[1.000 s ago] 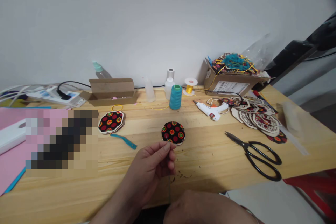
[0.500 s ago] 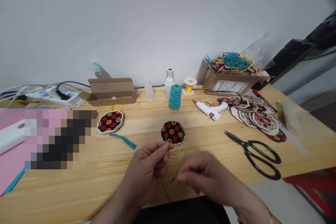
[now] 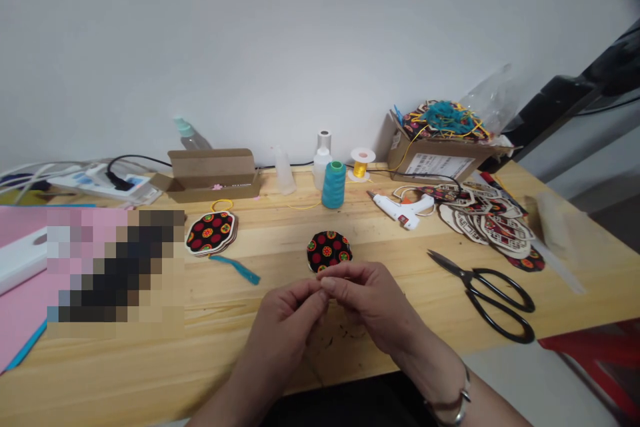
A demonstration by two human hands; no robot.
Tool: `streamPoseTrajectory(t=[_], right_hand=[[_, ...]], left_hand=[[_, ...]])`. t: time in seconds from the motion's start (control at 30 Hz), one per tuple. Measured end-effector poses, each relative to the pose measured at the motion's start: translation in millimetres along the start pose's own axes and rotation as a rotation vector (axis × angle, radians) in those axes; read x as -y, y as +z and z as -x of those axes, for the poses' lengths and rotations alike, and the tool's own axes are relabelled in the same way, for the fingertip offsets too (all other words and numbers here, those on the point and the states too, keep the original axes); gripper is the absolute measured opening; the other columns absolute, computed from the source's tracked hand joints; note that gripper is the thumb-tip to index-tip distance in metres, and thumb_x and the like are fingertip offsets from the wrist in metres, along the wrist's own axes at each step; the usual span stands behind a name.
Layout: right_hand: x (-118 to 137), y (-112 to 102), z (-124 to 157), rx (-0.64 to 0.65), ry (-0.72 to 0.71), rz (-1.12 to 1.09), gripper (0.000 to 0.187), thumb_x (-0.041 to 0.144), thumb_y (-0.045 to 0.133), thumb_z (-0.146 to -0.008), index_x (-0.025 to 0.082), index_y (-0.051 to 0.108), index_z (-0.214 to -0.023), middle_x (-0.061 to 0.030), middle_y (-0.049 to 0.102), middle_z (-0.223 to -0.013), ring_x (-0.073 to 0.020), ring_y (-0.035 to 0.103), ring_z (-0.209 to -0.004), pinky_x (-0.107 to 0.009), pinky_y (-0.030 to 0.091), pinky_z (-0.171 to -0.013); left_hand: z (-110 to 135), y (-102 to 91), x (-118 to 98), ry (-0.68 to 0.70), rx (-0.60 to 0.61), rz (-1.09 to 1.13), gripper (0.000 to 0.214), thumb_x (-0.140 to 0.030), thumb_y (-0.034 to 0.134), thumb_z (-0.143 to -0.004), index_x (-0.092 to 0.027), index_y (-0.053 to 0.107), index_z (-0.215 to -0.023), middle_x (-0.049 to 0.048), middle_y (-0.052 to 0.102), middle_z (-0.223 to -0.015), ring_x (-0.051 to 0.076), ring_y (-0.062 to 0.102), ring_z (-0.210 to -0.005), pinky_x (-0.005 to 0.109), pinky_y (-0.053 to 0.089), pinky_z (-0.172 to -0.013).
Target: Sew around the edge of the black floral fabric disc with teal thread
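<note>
My left hand (image 3: 293, 320) and my right hand (image 3: 373, 303) meet fingertip to fingertip over the table's near part. Both are closed in a pinch, and whatever lies between the fingertips is too small or hidden to name. A faint thin strand (image 3: 314, 371) shows below the hands. Just beyond the fingertips lies a black fabric piece (image 3: 329, 250) with red and orange flower rounds, its near edge partly covered by my right hand. To the left, a stack of similar patterned pieces (image 3: 210, 232) has a yellow loop on top and a teal tassel (image 3: 237, 268) below.
Black-handled scissors (image 3: 467, 278) lie right of my hands. Behind stand a teal thread cone (image 3: 333, 185), a yellow thread spool (image 3: 361, 165) and a white glue gun (image 3: 403, 210). Patterned pieces (image 3: 487, 217) pile up at right, before a full cardboard box (image 3: 435, 159). An open box (image 3: 213, 177) stands back left.
My right hand, blurred and apart before, has moved left and up to meet the left fingertips. My left hand has shifted slightly down. The things on the table stay put.
</note>
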State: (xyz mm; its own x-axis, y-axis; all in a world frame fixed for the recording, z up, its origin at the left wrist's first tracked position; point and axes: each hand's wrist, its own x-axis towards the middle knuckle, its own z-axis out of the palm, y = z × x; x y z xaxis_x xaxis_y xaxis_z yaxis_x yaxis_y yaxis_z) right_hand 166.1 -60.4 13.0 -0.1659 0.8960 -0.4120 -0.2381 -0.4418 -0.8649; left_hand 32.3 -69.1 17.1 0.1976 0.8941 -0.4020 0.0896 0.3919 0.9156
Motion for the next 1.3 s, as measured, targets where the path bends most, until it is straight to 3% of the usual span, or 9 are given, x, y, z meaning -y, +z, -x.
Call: streamPoseTrajectory(t=[0.1, 0.33, 0.63, 0.87, 1.1, 1.3], right_hand=[[-0.9, -1.6, -2.6, -0.025, -0.022, -0.033, 0.019, 0.03, 0.072, -0.06, 0.012, 0.066, -0.065, 0.0048, 0.048, -0.049, -0.0024, 0.029, -0.041, -0.02, 0.017, -0.04], [-2.8, -4.0, -4.4, -0.038, -0.001, -0.032, 0.02, 0.032, 0.07, -0.062, 0.014, 0.065, -0.064, 0.0019, 0.056, -0.056, -0.0035, 0.032, -0.043, -0.02, 0.018, -0.041], [3.0, -6.8, -10.4, -0.032, 0.023, -0.121, 0.023, 0.032, 0.071, -0.064, 0.012, 0.061, -0.067, 0.005, 0.046, -0.046, -0.0026, 0.031, -0.039, -0.017, 0.014, -0.037], [38.7, -17.7, -33.2, 0.036, -0.076, -0.189, 0.024, 0.032, 0.069, -0.067, 0.01, 0.061, -0.069, -0.004, 0.064, -0.071, -0.0014, 0.042, -0.038, -0.015, 0.014, -0.033], [86.1, -13.3, -62.9, 0.079, -0.145, -0.204, 0.017, 0.023, 0.069, -0.067, 0.009, 0.059, -0.068, -0.0039, 0.066, -0.064, -0.0013, 0.043, -0.037, -0.011, 0.02, -0.031], [123.0, -6.7, -80.3, 0.123, -0.148, -0.228, 0.007, 0.014, 0.059, -0.075, 0.008, 0.058, -0.072, -0.0054, 0.065, -0.064, -0.0005, 0.041, -0.037, -0.009, 0.021, -0.029]], left_hand=[[-1.5, 0.6, 0.8, -0.021, 0.0, 0.024, 0.026, -0.033, 0.058, -0.074, -0.015, 0.057, -0.057, -0.0074, 0.035, -0.045, 0.006, 0.026, -0.042, 0.02, 0.017, -0.041], [-3.5, 3.3, 5.7, -0.11, 0.057, 0.408, 0.025, -0.034, 0.065, -0.07, -0.015, 0.055, -0.057, -0.008, 0.033, -0.046, 0.005, 0.021, -0.042, 0.02, 0.014, -0.039], [-6.6, 2.1, 11.5, -0.081, -0.003, 0.405, 0.021, -0.032, 0.067, -0.069, -0.014, 0.061, -0.059, -0.0086, 0.031, -0.043, 0.005, 0.02, -0.041, 0.019, 0.016, -0.037], [-5.5, 0.8, 11.6, -0.093, -0.099, 0.439, 0.025, -0.037, 0.072, -0.062, -0.013, 0.067, -0.067, -0.0092, 0.032, -0.043, 0.004, 0.02, -0.04, 0.018, 0.014, -0.037], [-5.6, -3.3, 10.4, -0.072, -0.14, 0.481, 0.026, -0.038, 0.073, -0.059, -0.013, 0.069, -0.067, -0.0094, 0.032, -0.043, 0.003, 0.021, -0.039, 0.018, 0.014, -0.038], [-7.8, -5.8, 8.0, -0.086, -0.161, 0.514, 0.031, -0.04, 0.077, -0.052, -0.013, 0.069, -0.064, -0.0096, 0.032, -0.041, 0.003, 0.021, -0.037, 0.018, 0.013, -0.037]])
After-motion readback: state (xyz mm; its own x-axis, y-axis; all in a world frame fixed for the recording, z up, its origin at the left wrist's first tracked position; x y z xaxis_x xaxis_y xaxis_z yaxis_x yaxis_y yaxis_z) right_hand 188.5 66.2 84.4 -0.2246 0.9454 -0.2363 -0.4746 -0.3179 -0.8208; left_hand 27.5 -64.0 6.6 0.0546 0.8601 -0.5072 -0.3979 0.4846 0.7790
